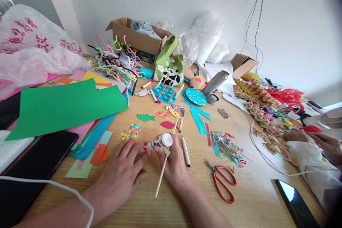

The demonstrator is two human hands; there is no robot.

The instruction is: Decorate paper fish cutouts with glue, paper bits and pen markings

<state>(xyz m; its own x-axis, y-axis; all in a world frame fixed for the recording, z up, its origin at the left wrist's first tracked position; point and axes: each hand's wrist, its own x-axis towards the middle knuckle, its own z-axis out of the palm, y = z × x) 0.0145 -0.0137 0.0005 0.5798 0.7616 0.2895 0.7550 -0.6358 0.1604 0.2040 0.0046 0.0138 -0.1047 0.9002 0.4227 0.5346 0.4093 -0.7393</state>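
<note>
My right hand (pixel 174 162) is closed round a white glue bottle (pixel 161 140), tipped so its nozzle points left at a small pink paper fish (pixel 144 146). A thin wooden stick (pixel 165 164) runs under that hand. My left hand (pixel 121 174) lies flat on the wooden table (pixel 149 203), fingers spread, fingertips touching the pink fish. Just beyond sit a little heap of coloured paper bits (pixel 130 131), a green paper fish (pixel 145 117), a red paper fish (pixel 167 124) and an orange one (pixel 161 114).
Red-handled scissors (pixel 223 181) and a white marker (pixel 186 150) lie right of my hands. A green sheet (pixel 64 107) tops a paper stack at left, beside a black tablet (pixel 37 164). A phone (pixel 296 203) lies at bottom right. Another person's hands (pixel 320 142) work at right.
</note>
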